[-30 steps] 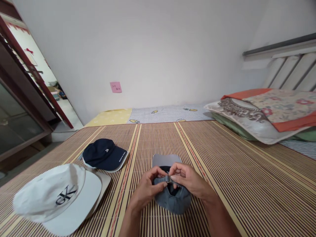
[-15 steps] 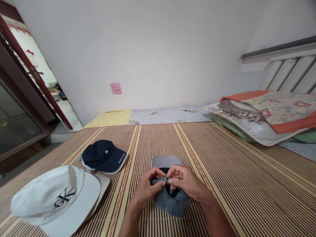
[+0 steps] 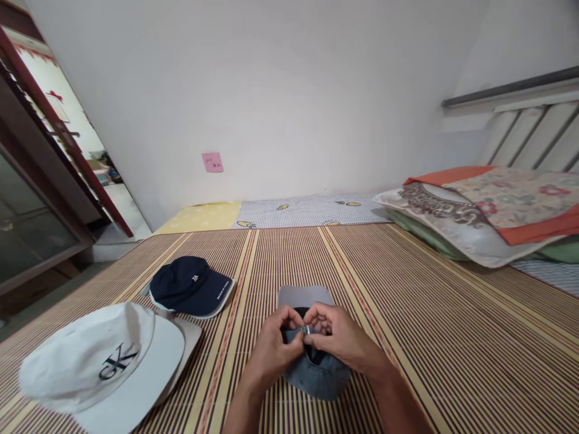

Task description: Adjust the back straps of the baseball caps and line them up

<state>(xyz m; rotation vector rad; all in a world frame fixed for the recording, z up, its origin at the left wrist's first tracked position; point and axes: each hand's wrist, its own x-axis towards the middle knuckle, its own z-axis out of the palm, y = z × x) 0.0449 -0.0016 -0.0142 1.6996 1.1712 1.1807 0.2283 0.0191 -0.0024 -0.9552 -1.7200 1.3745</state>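
A grey-blue baseball cap (image 3: 319, 378) lies on the striped mat in front of me, its lighter grey brim (image 3: 304, 295) pointing away. Both hands meet over the cap's back opening. My left hand (image 3: 281, 340) pinches one side of the back strap between thumb and fingers. My right hand (image 3: 337, 334) pinches the other side, close to a small shiny metal piece (image 3: 308, 330), probably the buckle. The fingers hide much of the strap, so I cannot tell whether its ends are joined.
To the left lie a white cap (image 3: 104, 361) with black letters, over another light brim (image 3: 185, 343), and a navy cap (image 3: 190, 286) on a pale one. Pillows (image 3: 461, 232) are stacked at the right. A wall (image 3: 316, 102) with a pink note (image 3: 212, 162) stands behind the mat (image 3: 420, 337).
My fingers have shifted slightly around the strap, and the shiny metal piece shows more clearly between them. The cap has moved very slightly; the other caps have stayed put.
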